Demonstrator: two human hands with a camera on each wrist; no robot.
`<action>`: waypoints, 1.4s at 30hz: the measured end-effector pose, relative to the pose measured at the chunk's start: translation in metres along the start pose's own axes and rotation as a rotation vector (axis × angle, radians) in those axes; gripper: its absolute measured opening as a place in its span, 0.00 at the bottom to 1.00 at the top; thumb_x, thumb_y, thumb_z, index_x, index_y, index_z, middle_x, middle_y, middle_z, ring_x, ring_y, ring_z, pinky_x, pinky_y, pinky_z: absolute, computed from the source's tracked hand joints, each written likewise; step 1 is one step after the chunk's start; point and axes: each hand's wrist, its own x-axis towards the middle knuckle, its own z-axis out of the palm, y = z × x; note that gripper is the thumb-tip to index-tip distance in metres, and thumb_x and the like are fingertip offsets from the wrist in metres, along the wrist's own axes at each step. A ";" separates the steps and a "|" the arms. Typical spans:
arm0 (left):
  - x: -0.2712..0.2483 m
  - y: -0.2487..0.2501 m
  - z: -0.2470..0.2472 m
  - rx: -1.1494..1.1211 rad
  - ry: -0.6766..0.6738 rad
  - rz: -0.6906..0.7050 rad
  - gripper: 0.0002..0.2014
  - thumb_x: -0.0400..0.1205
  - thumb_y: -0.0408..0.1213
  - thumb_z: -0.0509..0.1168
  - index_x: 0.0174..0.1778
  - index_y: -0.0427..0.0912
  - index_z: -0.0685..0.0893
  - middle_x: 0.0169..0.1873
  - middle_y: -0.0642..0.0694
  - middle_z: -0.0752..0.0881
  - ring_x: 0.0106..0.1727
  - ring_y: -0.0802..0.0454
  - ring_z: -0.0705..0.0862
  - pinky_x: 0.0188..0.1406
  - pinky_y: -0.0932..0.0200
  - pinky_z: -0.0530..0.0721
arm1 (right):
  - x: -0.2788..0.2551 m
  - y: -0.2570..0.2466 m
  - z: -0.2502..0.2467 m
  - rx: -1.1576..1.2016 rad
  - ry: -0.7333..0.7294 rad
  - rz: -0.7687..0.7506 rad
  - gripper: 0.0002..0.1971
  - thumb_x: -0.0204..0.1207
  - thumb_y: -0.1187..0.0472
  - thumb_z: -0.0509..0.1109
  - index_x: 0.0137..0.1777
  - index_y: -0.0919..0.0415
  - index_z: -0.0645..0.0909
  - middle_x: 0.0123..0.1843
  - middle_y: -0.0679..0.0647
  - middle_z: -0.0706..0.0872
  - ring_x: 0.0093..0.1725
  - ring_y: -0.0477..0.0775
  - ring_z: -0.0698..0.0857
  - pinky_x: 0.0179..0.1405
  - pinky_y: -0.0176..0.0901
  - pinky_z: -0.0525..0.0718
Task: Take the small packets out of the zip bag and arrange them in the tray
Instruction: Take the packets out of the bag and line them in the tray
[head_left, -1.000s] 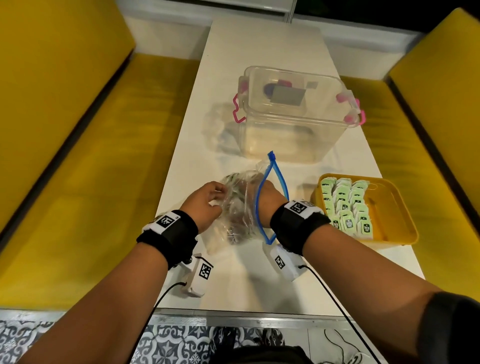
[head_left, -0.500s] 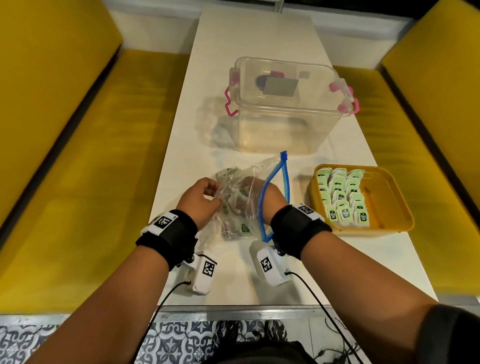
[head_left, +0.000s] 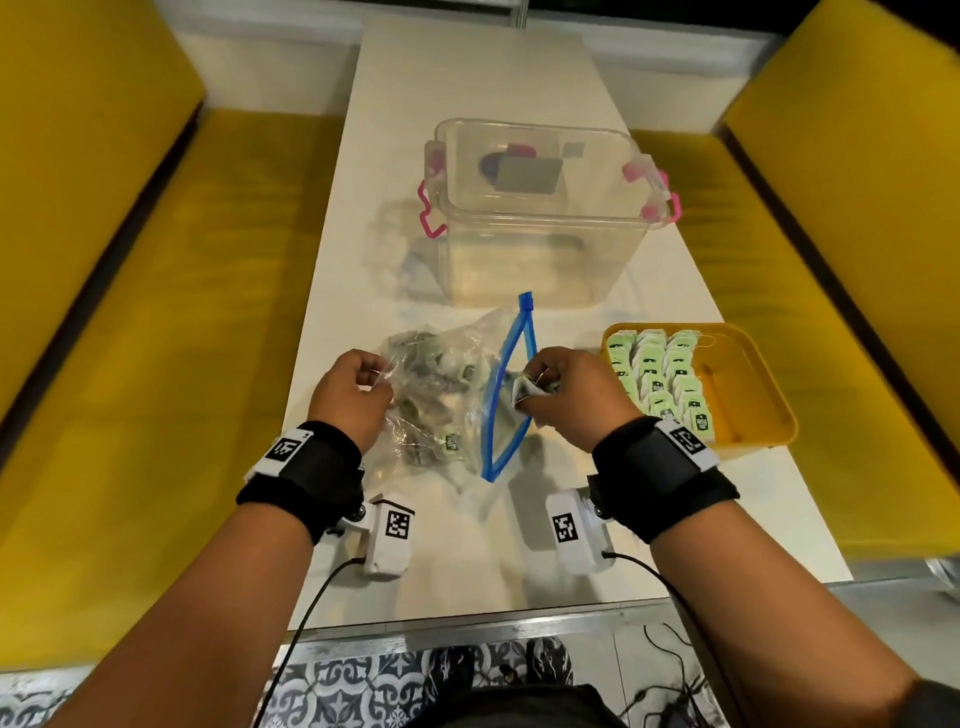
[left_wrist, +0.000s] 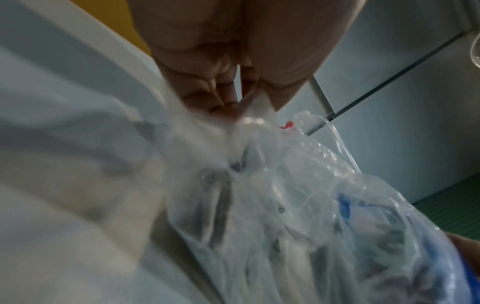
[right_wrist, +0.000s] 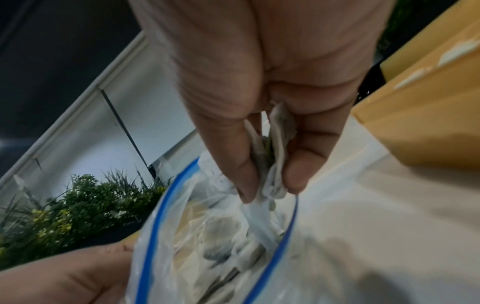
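A clear zip bag (head_left: 441, 395) with a blue zip rim (head_left: 506, 384) lies open on the white table, with several small green-and-white packets inside. My left hand (head_left: 353, 392) pinches the bag's closed end (left_wrist: 249, 121). Just outside the bag's mouth, my right hand (head_left: 563, 395) grips a few packets (head_left: 522, 391) between thumb and fingers (right_wrist: 272, 156). To the right stands a yellow tray (head_left: 748, 384) with rows of packets (head_left: 660, 374) filling its left part.
A clear plastic storage box (head_left: 540, 213) with pink latches stands behind the bag. Yellow bench seats (head_left: 130, 332) flank the table on both sides. The table's front edge (head_left: 467, 613) is near my wrists. A plant (right_wrist: 78, 207) shows in the right wrist view.
My right hand, which was inside the bag, has come out through the mouth holding packets. The left hand keeps its pinch on the bag's end.
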 end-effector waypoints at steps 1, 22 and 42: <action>0.001 0.001 0.000 0.002 0.011 -0.003 0.09 0.79 0.30 0.65 0.49 0.49 0.80 0.45 0.47 0.83 0.50 0.39 0.87 0.47 0.43 0.85 | -0.003 -0.002 -0.003 0.026 0.001 0.014 0.08 0.65 0.62 0.78 0.41 0.61 0.82 0.34 0.56 0.88 0.31 0.56 0.87 0.37 0.49 0.88; -0.046 0.121 0.041 -0.316 -0.265 0.225 0.15 0.88 0.49 0.49 0.57 0.47 0.78 0.57 0.48 0.83 0.59 0.53 0.81 0.55 0.57 0.79 | -0.037 -0.042 -0.087 0.213 0.080 -0.088 0.10 0.65 0.66 0.78 0.46 0.61 0.86 0.39 0.55 0.89 0.32 0.48 0.86 0.38 0.45 0.88; -0.050 0.107 0.066 -0.859 -0.599 -0.331 0.28 0.77 0.58 0.63 0.65 0.39 0.81 0.52 0.38 0.86 0.46 0.45 0.88 0.47 0.45 0.89 | -0.012 -0.046 -0.046 -0.141 -0.076 -0.146 0.21 0.64 0.55 0.81 0.57 0.55 0.83 0.51 0.50 0.87 0.48 0.51 0.84 0.45 0.40 0.79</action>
